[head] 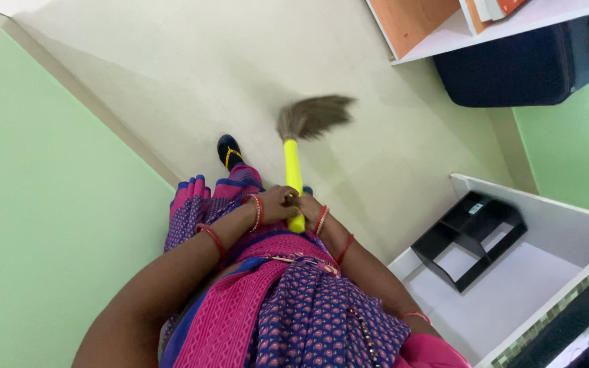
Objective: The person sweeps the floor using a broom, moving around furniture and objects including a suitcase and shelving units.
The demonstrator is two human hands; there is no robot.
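Both hands grip the broom's yellow handle (293, 178) near its top: left hand (277, 203) wrapped around it, right hand (308, 206) apparently closed just beside, partly hidden. Its blurred bristles (313, 116) sit low over the pale floor (192, 75), near a sandalled foot (229, 151).
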